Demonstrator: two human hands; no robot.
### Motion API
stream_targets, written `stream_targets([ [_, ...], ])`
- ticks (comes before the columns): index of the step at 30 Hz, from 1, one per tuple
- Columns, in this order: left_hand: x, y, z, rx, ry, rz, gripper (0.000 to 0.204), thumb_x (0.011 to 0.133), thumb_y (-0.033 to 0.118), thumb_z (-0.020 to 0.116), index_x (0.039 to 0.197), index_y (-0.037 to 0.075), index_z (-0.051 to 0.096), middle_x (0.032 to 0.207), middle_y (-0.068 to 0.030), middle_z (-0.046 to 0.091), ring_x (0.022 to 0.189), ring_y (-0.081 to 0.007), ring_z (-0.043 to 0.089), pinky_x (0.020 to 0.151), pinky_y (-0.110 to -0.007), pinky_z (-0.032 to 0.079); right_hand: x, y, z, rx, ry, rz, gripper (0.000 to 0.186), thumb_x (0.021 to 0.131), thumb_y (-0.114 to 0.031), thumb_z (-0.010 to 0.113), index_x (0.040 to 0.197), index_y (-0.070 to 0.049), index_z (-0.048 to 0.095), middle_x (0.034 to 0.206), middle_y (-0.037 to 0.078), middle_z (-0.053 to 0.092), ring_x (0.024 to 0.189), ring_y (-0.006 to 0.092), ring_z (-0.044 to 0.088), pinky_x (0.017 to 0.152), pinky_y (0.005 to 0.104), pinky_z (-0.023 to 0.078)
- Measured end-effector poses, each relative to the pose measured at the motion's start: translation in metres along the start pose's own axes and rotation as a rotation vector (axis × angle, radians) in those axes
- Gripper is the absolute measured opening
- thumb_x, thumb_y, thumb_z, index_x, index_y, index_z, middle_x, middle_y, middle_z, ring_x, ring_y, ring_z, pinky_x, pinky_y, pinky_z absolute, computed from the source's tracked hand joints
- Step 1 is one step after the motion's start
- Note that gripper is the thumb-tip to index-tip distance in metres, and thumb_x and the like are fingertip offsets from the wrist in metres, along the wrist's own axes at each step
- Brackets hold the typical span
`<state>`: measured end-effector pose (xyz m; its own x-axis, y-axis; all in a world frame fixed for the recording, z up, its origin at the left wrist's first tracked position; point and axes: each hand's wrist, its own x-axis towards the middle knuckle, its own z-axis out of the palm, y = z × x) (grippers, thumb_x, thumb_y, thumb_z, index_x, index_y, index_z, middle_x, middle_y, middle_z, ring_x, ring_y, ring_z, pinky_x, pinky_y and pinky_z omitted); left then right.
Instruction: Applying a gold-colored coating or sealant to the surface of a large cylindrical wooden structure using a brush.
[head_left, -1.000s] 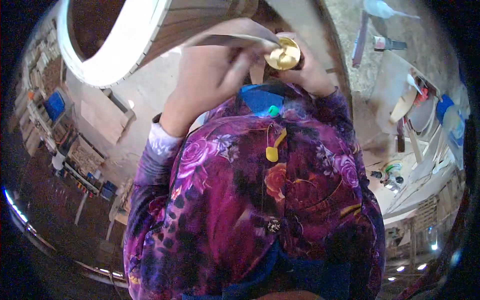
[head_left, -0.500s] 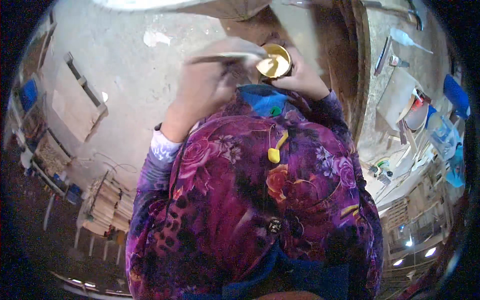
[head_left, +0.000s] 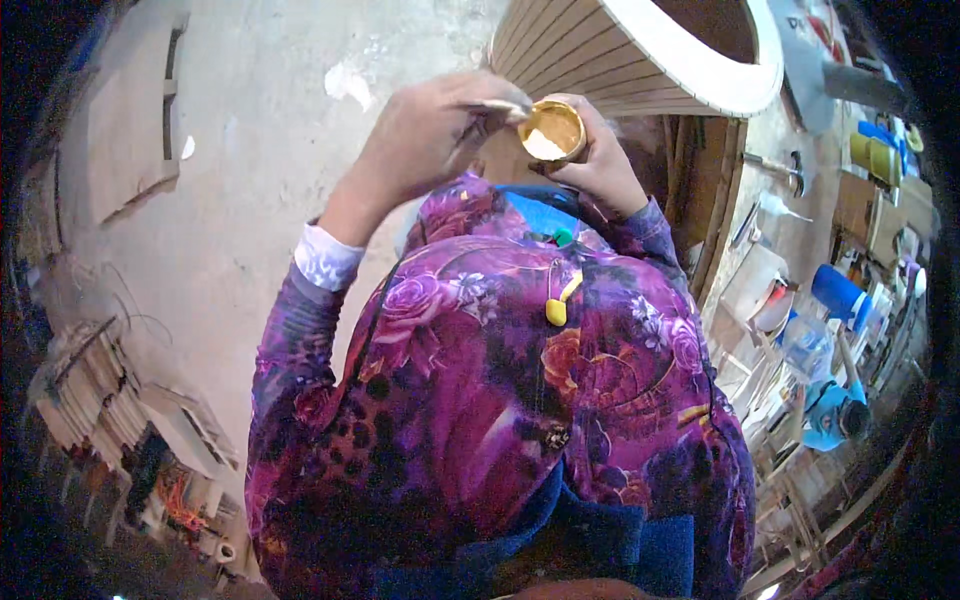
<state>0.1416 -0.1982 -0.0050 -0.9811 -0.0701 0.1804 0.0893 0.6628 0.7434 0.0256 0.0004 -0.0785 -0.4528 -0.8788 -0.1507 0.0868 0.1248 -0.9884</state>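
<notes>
My right hand (head_left: 607, 160) is wrapped around a small, round, golden-yellow cup (head_left: 572, 108), tilted so its mouth shows. Pale, creamy stuff (head_left: 545, 145) lies inside it. At the cup's left, my left hand (head_left: 425, 135) is closed on a thin, light-coloured stick-like tool (head_left: 492, 104). The tool's tip reaches the cup's rim; I cannot tell whether it is a brush or a spatula. Both hands are held out in front of my floral purple jacket (head_left: 480, 360).
A large flared, ribbed wooden piece (head_left: 600, 55) with a pale rim stands just beyond the cup. On the right are a hammer (head_left: 785, 172), a blue container (head_left: 840, 295) and other clutter. Wooden pieces (head_left: 85, 400) are stacked at the left. A flat board (head_left: 130, 130) lies on the floor.
The view has shifted, bringing the ribbed wooden piece further in at the upper right. My left hand, blurred earlier, is sharper now, and the tool has drawn back from inside the cup toward its rim.
</notes>
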Motion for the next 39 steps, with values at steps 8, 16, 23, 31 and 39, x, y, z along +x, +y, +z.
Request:
stream_targets([
  [8, -0.008, 0.023, 0.034, -0.250, 0.149, -0.164, 0.020, 0.090, 0.020, 0.062, 0.086, 0.001, 0.068, 0.072, -0.0113, 0.066, 0.060, -0.0246, 0.063, 0.054, -0.033, 0.048, -0.008, 0.004, 0.014, -0.115, 0.260, -0.072, 0.062, 0.062, 0.000, 0.072, 0.119, -0.007, 0.049, 0.110, 0.007, 0.056, 0.108, 0.0181, 0.054, 0.095, 0.0293, 0.042],
  [16, 0.024, 0.049, 0.053, 0.029, -0.156, 0.355, 0.020, 0.082, 0.010, 0.065, 0.102, 0.009, 0.064, 0.099, -0.0120, 0.066, 0.087, -0.0288, 0.065, 0.072, -0.038, 0.053, -0.041, 0.000, 0.004, 0.051, 0.502, -0.016, 0.064, 0.060, -0.002, 0.076, 0.118, -0.006, 0.049, 0.108, 0.007, 0.056, 0.106, 0.0195, 0.054, 0.093, 0.0305, 0.043],
  [23, 0.062, 0.072, 0.074, -0.128, -0.069, 0.494, 0.013, 0.077, 0.011, 0.064, 0.090, 0.009, 0.063, 0.093, -0.0076, 0.065, 0.081, -0.0274, 0.065, 0.070, -0.038, 0.053, -0.080, -0.007, -0.015, -0.007, 0.674, -0.144, 0.065, 0.062, -0.011, 0.084, 0.117, -0.006, 0.049, 0.109, 0.006, 0.058, 0.103, 0.0166, 0.054, 0.090, 0.0307, 0.045],
  [31, 0.068, 0.113, 0.101, -0.513, -0.310, 0.079, 0.027, 0.099, 0.018, 0.046, 0.104, -0.003, 0.062, 0.091, -0.0096, 0.065, 0.076, -0.0152, 0.061, 0.067, -0.028, 0.050, -0.123, 0.017, -0.040, -0.152, 0.983, -0.073, 0.062, 0.061, -0.008, 0.083, 0.113, -0.007, 0.049, 0.103, 0.011, 0.062, 0.097, 0.0233, 0.062, 0.083, 0.0337, 0.050],
  [39, 0.076, 0.153, 0.153, -0.376, -0.298, 0.199, 0.016, 0.090, 0.012, 0.057, 0.098, 0.002, 0.065, 0.086, -0.0133, 0.068, 0.076, -0.0258, 0.067, 0.068, -0.034, 0.053, -0.172, 0.035, -0.067, -0.121, 1.081, -0.050, 0.062, 0.058, -0.005, 0.079, 0.113, -0.007, 0.050, 0.099, 0.014, 0.063, 0.097, 0.0299, 0.062, 0.083, 0.0373, 0.050],
])
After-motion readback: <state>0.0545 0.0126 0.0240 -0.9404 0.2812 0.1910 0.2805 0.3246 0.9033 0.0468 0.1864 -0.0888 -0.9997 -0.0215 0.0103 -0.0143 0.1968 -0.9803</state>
